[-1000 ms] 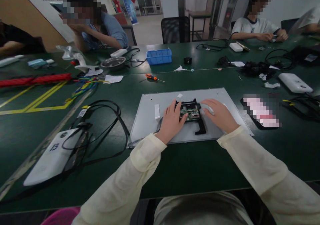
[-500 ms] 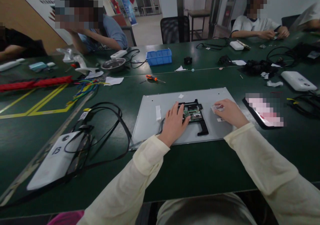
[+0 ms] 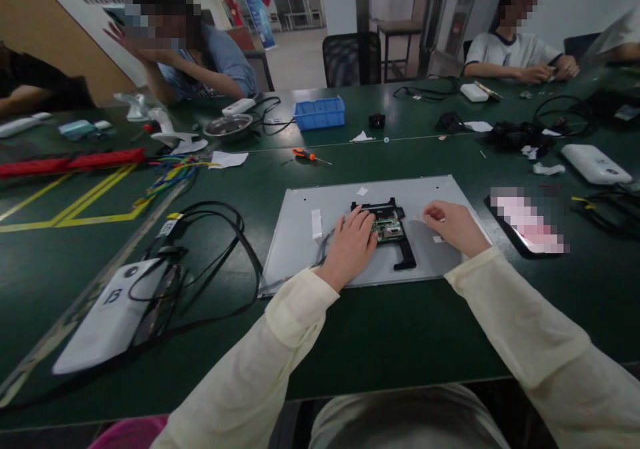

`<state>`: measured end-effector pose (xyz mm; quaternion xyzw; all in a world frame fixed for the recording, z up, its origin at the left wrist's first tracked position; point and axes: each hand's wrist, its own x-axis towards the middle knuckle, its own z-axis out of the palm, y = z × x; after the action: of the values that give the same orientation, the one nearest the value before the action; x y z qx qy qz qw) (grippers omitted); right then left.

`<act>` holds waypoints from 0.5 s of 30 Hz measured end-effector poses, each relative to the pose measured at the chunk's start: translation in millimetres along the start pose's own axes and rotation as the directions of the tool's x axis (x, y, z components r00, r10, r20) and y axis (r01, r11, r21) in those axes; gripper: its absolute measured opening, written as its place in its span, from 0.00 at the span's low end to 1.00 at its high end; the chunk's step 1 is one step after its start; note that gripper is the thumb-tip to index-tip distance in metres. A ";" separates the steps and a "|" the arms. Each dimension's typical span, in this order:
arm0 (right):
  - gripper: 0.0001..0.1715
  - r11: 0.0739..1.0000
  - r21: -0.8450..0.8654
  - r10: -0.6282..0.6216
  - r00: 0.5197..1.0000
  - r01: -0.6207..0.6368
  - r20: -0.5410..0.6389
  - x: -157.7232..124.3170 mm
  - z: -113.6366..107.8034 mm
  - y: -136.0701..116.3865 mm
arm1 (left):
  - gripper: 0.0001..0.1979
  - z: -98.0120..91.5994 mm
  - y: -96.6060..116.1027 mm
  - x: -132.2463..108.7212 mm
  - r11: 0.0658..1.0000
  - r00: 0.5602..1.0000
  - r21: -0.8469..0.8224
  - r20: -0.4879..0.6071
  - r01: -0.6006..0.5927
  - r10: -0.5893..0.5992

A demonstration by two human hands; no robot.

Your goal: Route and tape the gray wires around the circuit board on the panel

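A flat grey panel (image 3: 290,256) lies on the table in front of me. On it sits a black plastic frame (image 3: 406,252) with a green circuit board (image 3: 389,229) inside. My left hand (image 3: 350,244) rests over the left part of the frame and board, fingers stretched out, hiding what lies beneath. Just right of the frame, above the panel, is my right hand (image 3: 456,226), its thumb and fingertips closed together. Whatever they pinch, if anything, is too small to make out. A small white label (image 3: 439,239) shows under this hand. A white strip (image 3: 317,224) lies on the panel's left side.
A phone (image 3: 527,222) lies right of the panel. Left are a white power bank (image 3: 113,316) and looping black cables (image 3: 240,236). Beyond the panel are an orange screwdriver (image 3: 306,155), a blue basket (image 3: 319,114) and a metal bowl (image 3: 229,127). Several people sit around the table.
The clear or whitish piece at my right fingertips no longer shows clearly, and that hand has shifted slightly left. My left hand stays on the board, its fingers moved a little rightward.
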<state>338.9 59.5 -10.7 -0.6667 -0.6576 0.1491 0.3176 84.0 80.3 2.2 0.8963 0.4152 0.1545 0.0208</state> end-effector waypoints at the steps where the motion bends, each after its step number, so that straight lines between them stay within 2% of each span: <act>1: 0.08 0.998 0.060 0.013 1.000 -0.013 0.002 0.1 0.4 -1.8 | 0.20 0.5 -0.4 0.3 1.000 1.000 -0.005 0.008 -0.006 0.006; 6: 0.15 0.933 0.341 0.075 0.988 -0.117 0.135 -0.4 1.5 -8.3 | 0.21 2.8 -3.4 1.8 1.000 0.999 -0.023 0.029 -0.021 0.022; 11: 0.17 0.942 0.302 0.079 0.970 -0.148 0.228 -2.8 0.6 -13.5 | 0.21 2.1 -2.8 2.3 0.999 0.999 -0.017 0.017 -0.030 0.030; 15: 0.13 0.965 0.259 -0.001 0.981 -0.051 0.196 -2.8 1.7 -16.9 | 0.21 -3.1 6.6 2.4 0.997 0.997 -0.010 -0.004 -0.071 0.071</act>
<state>324.4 56.1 -2.2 -0.6092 -0.6514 0.3034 0.3354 89.4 77.5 6.9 0.9102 0.3821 0.1589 0.0192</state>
